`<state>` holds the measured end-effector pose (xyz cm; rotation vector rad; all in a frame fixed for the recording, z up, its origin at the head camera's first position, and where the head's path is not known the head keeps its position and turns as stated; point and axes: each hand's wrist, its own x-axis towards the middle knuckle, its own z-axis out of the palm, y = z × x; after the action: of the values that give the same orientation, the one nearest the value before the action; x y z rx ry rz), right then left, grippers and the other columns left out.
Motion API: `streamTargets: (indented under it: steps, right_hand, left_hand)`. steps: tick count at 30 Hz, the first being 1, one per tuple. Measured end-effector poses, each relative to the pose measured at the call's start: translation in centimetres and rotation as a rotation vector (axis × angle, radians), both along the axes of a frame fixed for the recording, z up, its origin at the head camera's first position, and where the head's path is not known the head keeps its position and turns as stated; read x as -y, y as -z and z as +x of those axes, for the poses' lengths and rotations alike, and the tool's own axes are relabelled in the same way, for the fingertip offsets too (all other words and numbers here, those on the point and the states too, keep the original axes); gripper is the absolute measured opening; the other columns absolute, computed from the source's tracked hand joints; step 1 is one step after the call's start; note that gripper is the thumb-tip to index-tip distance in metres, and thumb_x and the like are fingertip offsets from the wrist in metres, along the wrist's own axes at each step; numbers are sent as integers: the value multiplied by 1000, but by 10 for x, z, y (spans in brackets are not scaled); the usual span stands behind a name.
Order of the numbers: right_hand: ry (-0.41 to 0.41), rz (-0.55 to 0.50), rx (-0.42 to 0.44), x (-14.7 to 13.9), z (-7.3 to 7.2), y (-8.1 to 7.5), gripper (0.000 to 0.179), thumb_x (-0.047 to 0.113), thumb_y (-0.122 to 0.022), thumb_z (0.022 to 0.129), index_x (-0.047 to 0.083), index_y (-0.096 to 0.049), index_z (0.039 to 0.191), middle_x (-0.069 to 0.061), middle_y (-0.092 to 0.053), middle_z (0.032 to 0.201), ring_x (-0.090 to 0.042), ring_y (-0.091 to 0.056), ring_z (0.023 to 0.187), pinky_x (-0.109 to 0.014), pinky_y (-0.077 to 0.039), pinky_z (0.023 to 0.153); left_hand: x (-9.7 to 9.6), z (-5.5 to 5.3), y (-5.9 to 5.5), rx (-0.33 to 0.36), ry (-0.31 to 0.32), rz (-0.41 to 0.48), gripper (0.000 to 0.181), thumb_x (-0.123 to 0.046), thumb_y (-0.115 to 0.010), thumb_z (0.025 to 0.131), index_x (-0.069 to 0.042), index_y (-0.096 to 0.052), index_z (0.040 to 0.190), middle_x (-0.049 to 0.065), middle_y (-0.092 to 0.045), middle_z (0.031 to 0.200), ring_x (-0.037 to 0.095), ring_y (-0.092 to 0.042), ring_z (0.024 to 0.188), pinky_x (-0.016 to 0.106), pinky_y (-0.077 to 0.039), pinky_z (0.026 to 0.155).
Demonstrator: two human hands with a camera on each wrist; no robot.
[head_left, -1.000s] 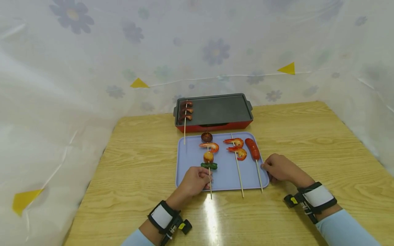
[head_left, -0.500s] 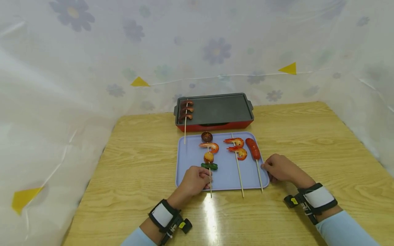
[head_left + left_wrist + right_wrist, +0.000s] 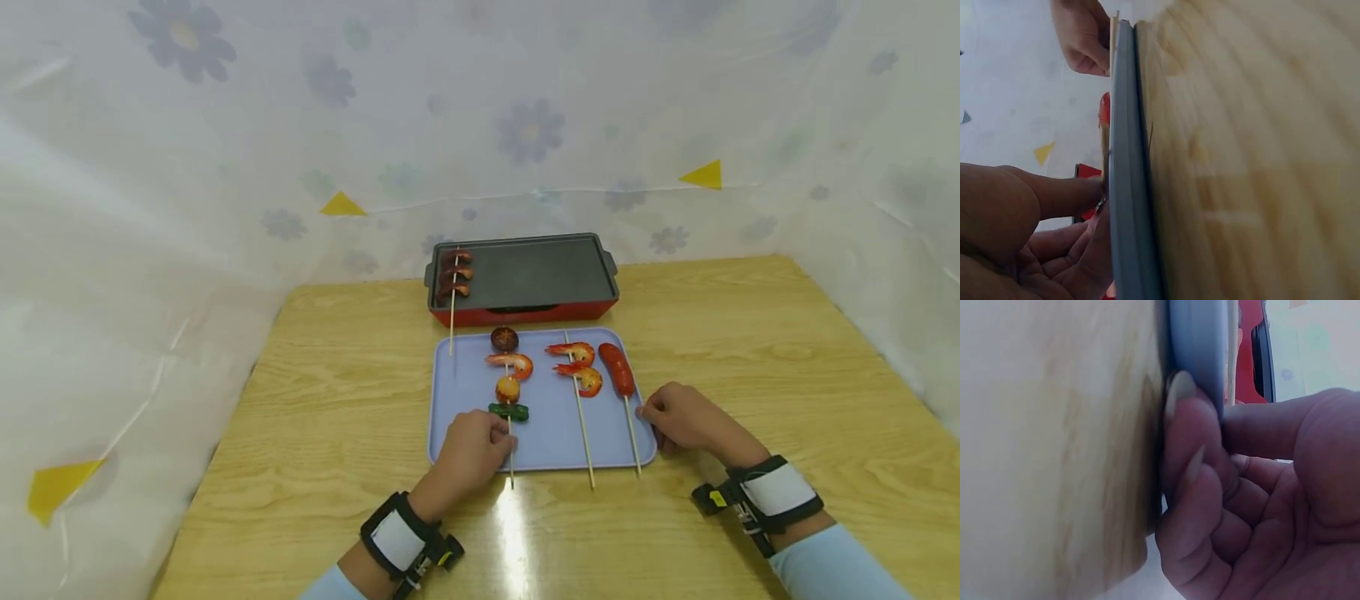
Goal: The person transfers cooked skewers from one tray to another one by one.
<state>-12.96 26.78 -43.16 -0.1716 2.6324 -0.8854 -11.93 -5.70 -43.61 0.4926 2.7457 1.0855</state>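
My left hand (image 3: 472, 450) pinches the lower stick of a mixed skewer (image 3: 508, 412) between thumb and fingers. The skewer carries a mushroom (image 3: 505, 339), a shrimp (image 3: 517, 365), a round yellow piece (image 3: 507, 389) and a green piece, and overlaps the lavender tray (image 3: 467, 392). At the tray's right edge, my right hand (image 3: 684, 418) grips the rim; the right wrist view has the thumb above it and curled fingers (image 3: 1191, 437) beneath. A shrimp skewer (image 3: 588, 381) and a sausage skewer (image 3: 617, 369) lie on the tray.
Behind the tray stands a red grill with a dark plate (image 3: 536, 271). A skewer of brown curled pieces (image 3: 455, 274) lies along its left side, its stick reaching over the tray. Plastic sheeting (image 3: 420, 100) surrounds the wooden table (image 3: 337, 375) at the back and sides.
My left hand has turned slightly, its thumb and fingers closer on the stick, whose lower end has shifted a little left. The right hand keeps its place. The head view has tilted slightly.
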Motion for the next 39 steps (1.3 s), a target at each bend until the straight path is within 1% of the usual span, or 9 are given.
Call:
streamTargets:
  steps: [4,7,11,13,15,17,21,27,39]
  right_hand:
    - [1,-8,-9,0,0,0,34,19,-53,98,7,-65,68,0,-58,54,-13,-56,48,-29,-45,46]
    - [-1,-11,-11,0,-1,2,34,18,-53,98,7,-65,68,1,-58,54,-13,-56,47,-29,-45,46]
    - [6,-6,-12,-2,-2,3,35,19,-53,98,8,-64,66,1,-58,53,-13,-55,47,-28,-43,46]
    - [6,-8,-12,-3,-2,3,35,18,-52,98,8,-64,66,1,-58,53,-14,-55,47,-28,-43,46]
    - [5,-6,-11,-3,-1,3,35,18,-52,98,8,-64,66,1,-57,53,-14,-55,47,-28,-43,46]
    - [6,-8,-8,-3,0,3,35,18,-52,98,8,-64,67,1,-57,53,-14,-55,47,-28,-43,46]
    - [11,-13,-16,-2,1,3,35,18,-53,97,8,-64,65,1,-57,52,-14,-55,47,-28,-43,45]
    - [21,-33,-11,0,2,4,35,18,-53,97,8,-64,66,1,-57,52,-14,-55,47,-28,-44,45]
    - [12,-37,-26,0,3,3,35,17,-53,97,8,-63,65,1,-57,52,-14,-55,47,-27,-43,45]
  left_hand:
    - [2,-1,-9,-110,6,-90,30,-26,-67,89,-11,-69,64,-10,-45,52,3,-41,49,22,-34,47]
    - [7,-10,-21,-289,-35,-140,30,-30,-65,91,-14,-71,66,-11,-47,50,3,-39,45,21,-31,42]
    - [22,-43,-38,-545,-207,-150,24,-30,-65,90,-12,-75,79,-4,-61,58,8,-49,49,27,-40,44]
    - [33,-65,-43,-564,-310,-139,23,-29,-65,90,-9,-76,84,1,-67,65,14,-56,54,34,-46,47]
    - [43,-85,-44,-499,-380,-137,24,-29,-64,90,-9,-76,90,4,-70,72,18,-61,61,39,-50,53]
    - [52,-100,-44,-382,-408,-128,25,-31,-64,90,-10,-77,93,5,-73,80,21,-64,66,42,-52,57]
    - [59,-117,-42,-157,-365,-55,29,-34,-64,90,-9,-78,90,7,-73,80,19,-62,65,36,-50,58]
    - [56,-126,-39,19,-303,90,29,-28,-66,90,-1,-77,93,10,-73,73,12,-62,57,27,-50,53]
    - [52,-135,-36,207,-350,282,27,-20,-63,93,2,-72,105,15,-71,90,14,-66,66,30,-60,64]
